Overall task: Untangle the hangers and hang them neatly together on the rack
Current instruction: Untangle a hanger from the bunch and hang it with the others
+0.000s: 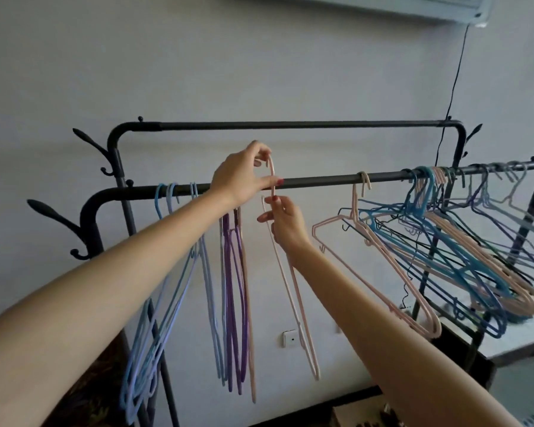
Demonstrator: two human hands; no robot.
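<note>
- Head view, step in hand: hanging one freed pink hanger [285,272] on the front rail [315,181] of the black rack [458,131].
- Left hand [239,175]: grip pinching the hanger's hook near its top, thumb lying along the rail, hook tip right at rail height. Can't tell whether the hook is already over the rail or just in front of it.
- Right hand [285,223]: grip pinching the hanger's neck just below the left grip; hanger body hangs edge-on straight down from there.
- Left of the grips: sorted set already on the rail: purple hangers [233,297] just beside, light blue hangers [167,272] further out.
- Right of the grips: a lone pink hanger [379,266] hooked on, then the tangled bunch [463,257] of blue, pink and dark hangers, well apart, still knotted together with loose dark thread.
- Judgement: early-to-mid task; most hangers are still in the tangle.
- Next move calls for: seat the hook fully over the rail, release both grips, slide it left against the purple ones so the set sits tight.
- Then: reach right, take the lone pink one first, since it looks mostly free of the bunch.
</note>
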